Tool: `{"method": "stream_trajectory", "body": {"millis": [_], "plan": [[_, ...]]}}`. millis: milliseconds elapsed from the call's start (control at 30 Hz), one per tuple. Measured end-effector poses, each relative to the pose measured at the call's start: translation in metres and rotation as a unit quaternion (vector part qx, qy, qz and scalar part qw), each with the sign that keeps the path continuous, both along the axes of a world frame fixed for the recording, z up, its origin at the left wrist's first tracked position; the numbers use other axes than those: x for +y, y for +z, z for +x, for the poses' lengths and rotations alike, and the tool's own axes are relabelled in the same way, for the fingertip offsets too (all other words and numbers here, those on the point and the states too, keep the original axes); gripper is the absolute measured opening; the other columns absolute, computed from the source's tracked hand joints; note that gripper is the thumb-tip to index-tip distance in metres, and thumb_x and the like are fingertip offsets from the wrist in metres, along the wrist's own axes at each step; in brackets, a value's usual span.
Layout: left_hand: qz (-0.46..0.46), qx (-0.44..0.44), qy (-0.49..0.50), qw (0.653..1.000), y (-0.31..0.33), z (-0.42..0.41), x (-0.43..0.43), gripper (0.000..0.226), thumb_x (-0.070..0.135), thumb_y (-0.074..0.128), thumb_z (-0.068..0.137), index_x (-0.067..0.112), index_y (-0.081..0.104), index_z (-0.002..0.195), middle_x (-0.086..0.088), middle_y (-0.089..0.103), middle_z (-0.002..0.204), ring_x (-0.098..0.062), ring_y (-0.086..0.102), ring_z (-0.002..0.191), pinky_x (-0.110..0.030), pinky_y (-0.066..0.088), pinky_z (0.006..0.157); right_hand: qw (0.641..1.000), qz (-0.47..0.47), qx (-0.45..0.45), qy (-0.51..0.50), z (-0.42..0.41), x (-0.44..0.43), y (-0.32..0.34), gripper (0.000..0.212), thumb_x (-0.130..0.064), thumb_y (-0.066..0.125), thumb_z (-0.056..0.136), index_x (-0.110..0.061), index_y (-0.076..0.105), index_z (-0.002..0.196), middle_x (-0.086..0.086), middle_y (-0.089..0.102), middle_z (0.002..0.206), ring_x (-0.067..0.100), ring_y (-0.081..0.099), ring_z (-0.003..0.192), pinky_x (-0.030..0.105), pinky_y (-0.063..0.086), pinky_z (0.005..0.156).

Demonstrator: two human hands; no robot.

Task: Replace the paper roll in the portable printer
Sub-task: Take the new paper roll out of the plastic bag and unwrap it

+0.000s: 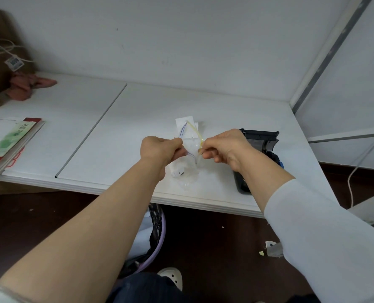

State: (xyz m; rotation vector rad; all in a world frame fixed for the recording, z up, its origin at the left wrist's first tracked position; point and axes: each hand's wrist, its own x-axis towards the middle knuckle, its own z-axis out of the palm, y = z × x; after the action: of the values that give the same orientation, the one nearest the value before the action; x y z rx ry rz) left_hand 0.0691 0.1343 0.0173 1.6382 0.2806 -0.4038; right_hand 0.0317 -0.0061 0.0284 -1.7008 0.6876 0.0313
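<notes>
Nearest, both hands are pinched shut on a clear zip bag [189, 156] above the counter [116, 136]: left hand [162, 149] on one lip, right hand [223, 147] on the other, seemingly opening it. Beyond, the printer [262, 138] sits open; loading remains.

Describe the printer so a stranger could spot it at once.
Start at the white table and go to its near right corner. The printer lies there, just behind the right hand. It is the only black thing on the table, lid open, with a blue part on its side.
</notes>
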Motion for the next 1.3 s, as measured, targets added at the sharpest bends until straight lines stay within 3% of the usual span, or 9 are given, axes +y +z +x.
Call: {"method": "stream_trajectory", "body": {"millis": [367,600,733,800,867,933,1067,1167,1300], "plan": [[0.035,-0.062,0.018,0.997,0.006,0.009,0.006,0.007,-0.004,0.059,0.075,0.002,0.061,0.073,-0.004,0.06,0.069,-0.007,0.059,0.034,-0.027,0.058,0.076,0.988,-0.147,-0.036,-0.022,0.001,-0.008,-0.002,0.024,0.008,0.055,0.07,-0.012,0.05,0.059,0.008,0.055,0.052,0.023,0.054,0.045,0.019,0.036,0.035],[-0.04,-0.029,0.026,0.998,0.006,0.0,0.002,0.021,0.017,0.046,0.08,0.005,0.063,0.077,-0.006,0.058,0.068,-0.02,0.056,0.055,-0.025,0.047,0.051,0.987,-0.151,-0.029,-0.042,0.001,-0.016,-0.011,0.032,0.007,0.044,0.076,-0.01,0.055,0.101,0.007,0.055,0.061,0.033,0.062,0.058,0.042,0.059,0.069],[0.107,-0.064,-0.063,0.99,-0.025,0.0,0.003,0.041,0.004,0.049,0.08,0.013,0.058,0.119,-0.011,0.058,0.121,-0.03,0.054,0.109,-0.035,0.048,0.089,0.984,-0.168,-0.043,-0.033,0.002,-0.016,-0.013,0.033,0.007,0.045,0.076,-0.009,0.058,0.101,0.004,0.056,0.074,0.028,0.057,0.057,0.043,0.057,0.077],[0.232,-0.09,-0.221,0.943,-0.04,-0.004,0.0,0.082,0.006,0.063,0.077,0.013,0.022,0.147,-0.007,0.023,0.156,-0.027,0.02,0.144,-0.039,0.026,0.115,0.978,-0.199,-0.06,-0.013,0.002,-0.015,-0.011,0.019,-0.002,0.043,0.083,-0.015,0.054,0.074,0.003,0.048,0.072,0.02,0.044,0.061,0.035,0.046,0.067],[0.304,-0.122,-0.297,0.897,-0.05,-0.005,-0.006,0.113,0.017,0.077,0.069,0.01,-0.003,0.149,-0.008,0.005,0.16,-0.025,-0.003,0.148,-0.039,0.011,0.119,0.975,-0.216,-0.057,0.016,0.002,-0.014,-0.006,0.037,-0.012,0.036,0.092,-0.016,0.031,0.056,0.001,0.033,0.061,0.016,0.028,0.057,0.031,0.027,0.059],[0.319,-0.15,-0.309,0.883,-0.06,-0.001,-0.012,0.126,0.025,0.083,0.062,0.012,-0.008,0.148,-0.008,0.016,0.156,-0.028,0.0,0.147,-0.045,0.017,0.118,0.978,-0.204,-0.04,0.031,0.001,-0.013,-0.003,0.045,-0.022,0.031,0.098,-0.015,0.025,0.053,0.001,0.029,0.059,0.015,0.026,0.055,0.031,0.025,0.063],[0.356,-0.181,-0.274,0.875,-0.073,0.01,-0.014,0.086,0.017,0.077,0.064,0.009,0.028,0.135,-0.016,0.054,0.12,-0.037,0.044,0.12,-0.045,0.045,0.091,0.98,-0.192,-0.002,0.057,-0.001,-0.012,-0.011,0.044,-0.026,0.033,0.098,-0.015,0.027,0.055,0.001,0.03,0.06,0.019,0.032,0.062,0.028,0.028,0.068],[0.39,-0.208,-0.259,0.859,-0.073,0.012,-0.01,0.045,0.012,0.067,0.072,0.005,0.043,0.109,-0.016,0.058,0.103,-0.037,0.05,0.1,-0.036,0.039,0.072,0.98,-0.184,0.011,0.069,-0.003,-0.008,-0.017,0.045,-0.023,0.035,0.097,-0.016,0.023,0.054,0.002,0.025,0.058,0.018,0.025,0.054,0.03,0.022,0.053],[0.331,-0.196,-0.201,0.901,-0.068,0.015,0.004,0.011,0.001,0.047,0.08,0.006,0.056,0.083,-0.006,0.052,0.071,-0.029,0.047,0.074,-0.031,0.039,0.058,0.988,-0.145,0.031,0.053,-0.003,0.0,-0.024,0.043,-0.021,0.036,0.096,-0.017,0.023,0.055,0.001,0.025,0.059,0.017,0.024,0.053,0.03,0.02,0.052]]}}
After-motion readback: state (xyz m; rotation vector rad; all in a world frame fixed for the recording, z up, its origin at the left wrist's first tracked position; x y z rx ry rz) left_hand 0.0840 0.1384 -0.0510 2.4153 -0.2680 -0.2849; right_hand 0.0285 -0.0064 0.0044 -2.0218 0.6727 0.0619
